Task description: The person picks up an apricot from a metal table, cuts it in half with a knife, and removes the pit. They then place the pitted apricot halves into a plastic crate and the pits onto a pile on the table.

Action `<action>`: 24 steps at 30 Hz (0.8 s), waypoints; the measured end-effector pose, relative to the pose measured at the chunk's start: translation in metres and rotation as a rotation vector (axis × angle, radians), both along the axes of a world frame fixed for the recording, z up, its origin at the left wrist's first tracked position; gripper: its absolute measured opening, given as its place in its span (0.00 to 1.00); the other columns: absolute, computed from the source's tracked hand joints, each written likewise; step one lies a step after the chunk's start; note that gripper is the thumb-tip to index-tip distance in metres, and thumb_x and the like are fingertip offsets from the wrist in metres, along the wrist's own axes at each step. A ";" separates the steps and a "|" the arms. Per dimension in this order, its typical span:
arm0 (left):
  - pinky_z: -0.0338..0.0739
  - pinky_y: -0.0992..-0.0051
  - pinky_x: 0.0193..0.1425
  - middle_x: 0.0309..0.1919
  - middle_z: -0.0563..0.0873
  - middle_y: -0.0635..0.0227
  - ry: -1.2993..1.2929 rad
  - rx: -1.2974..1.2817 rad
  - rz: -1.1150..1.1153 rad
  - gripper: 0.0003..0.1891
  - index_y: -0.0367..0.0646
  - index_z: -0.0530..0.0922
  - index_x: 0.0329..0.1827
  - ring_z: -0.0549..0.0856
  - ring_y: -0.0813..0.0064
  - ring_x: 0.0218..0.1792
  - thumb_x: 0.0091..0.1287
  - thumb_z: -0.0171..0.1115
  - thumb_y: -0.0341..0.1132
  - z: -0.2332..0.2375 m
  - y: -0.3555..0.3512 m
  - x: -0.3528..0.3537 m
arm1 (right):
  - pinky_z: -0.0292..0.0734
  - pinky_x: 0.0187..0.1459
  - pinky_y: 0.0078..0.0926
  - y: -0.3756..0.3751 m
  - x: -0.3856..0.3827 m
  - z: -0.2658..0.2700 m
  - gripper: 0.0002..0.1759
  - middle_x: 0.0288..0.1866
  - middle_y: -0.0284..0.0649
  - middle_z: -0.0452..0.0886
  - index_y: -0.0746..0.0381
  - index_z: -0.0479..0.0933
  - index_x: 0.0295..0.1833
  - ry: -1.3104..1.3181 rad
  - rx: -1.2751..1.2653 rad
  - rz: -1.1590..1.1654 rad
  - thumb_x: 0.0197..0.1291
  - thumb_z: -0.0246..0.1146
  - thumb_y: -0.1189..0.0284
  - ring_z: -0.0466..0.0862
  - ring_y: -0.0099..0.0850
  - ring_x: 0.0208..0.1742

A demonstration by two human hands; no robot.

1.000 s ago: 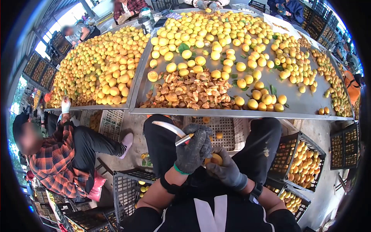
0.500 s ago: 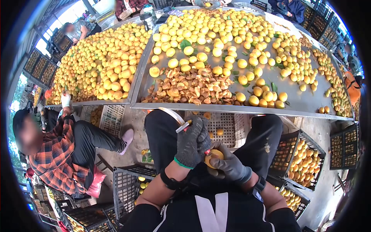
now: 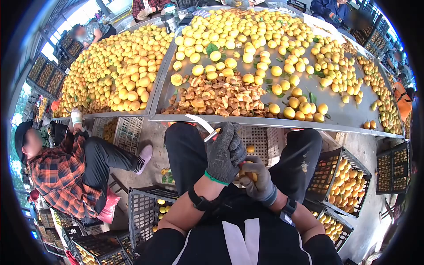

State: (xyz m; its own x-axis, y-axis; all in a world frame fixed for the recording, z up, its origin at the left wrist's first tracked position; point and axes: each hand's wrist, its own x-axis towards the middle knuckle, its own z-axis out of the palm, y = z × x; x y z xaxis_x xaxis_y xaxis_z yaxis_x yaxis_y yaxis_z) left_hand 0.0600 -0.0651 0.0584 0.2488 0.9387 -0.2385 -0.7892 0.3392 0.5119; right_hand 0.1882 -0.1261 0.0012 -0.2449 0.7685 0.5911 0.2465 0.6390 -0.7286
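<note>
My left hand (image 3: 224, 152), in a dark grey knit glove with a green cuff edge, is closed around a knife-like tool. Its pale curved blade (image 3: 198, 123) sticks out at the upper left of the fist, and a red tip shows on the fist's other side, by the fruit. Gloved in smoother grey, my right hand (image 3: 259, 181) grips a yellow-orange apricot (image 3: 252, 176), largely covered by its fingers. Both hands meet above my lap, in front of the metal table (image 3: 265, 124). On that table's near side lies a heap of brown-orange fruit pieces (image 3: 221, 98).
Whole yellow fruit (image 3: 247, 39) covers much of the table, with more on the table at left (image 3: 128, 70). Black crates of fruit stand at my right (image 3: 349, 181) and left (image 3: 143, 216). A person in a plaid shirt (image 3: 66, 176) sits at left; others work across the tables.
Both hands have drawn closer together, and my right fingers now cover more of the apricot. My left hand has shifted slightly right, and the blade has turned a little with it.
</note>
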 end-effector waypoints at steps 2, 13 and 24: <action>0.55 0.83 0.12 0.14 0.67 0.80 0.009 -0.014 -0.013 0.08 0.46 0.75 0.39 0.63 0.85 0.10 0.71 0.56 0.40 -0.002 0.002 0.002 | 0.77 0.41 0.32 0.001 0.003 -0.005 0.23 0.47 0.54 0.74 0.62 0.64 0.52 -0.021 0.000 0.002 0.57 0.67 0.70 0.81 0.49 0.42; 0.51 0.83 0.13 0.13 0.62 0.83 0.177 -0.240 -0.160 0.10 0.48 0.73 0.33 0.58 0.86 0.10 0.72 0.53 0.41 -0.019 0.019 0.001 | 0.73 0.36 0.27 0.001 0.006 -0.009 0.18 0.37 0.43 0.73 0.60 0.67 0.47 0.188 -0.385 0.241 0.56 0.69 0.72 0.77 0.38 0.33; 0.51 0.82 0.12 0.12 0.60 0.83 0.102 -0.244 -0.059 0.14 0.53 0.65 0.24 0.58 0.86 0.10 0.69 0.54 0.36 -0.048 0.049 -0.001 | 0.73 0.55 0.24 0.009 0.013 -0.007 0.25 0.54 0.37 0.75 0.62 0.68 0.60 0.671 -0.962 0.445 0.60 0.65 0.68 0.78 0.30 0.51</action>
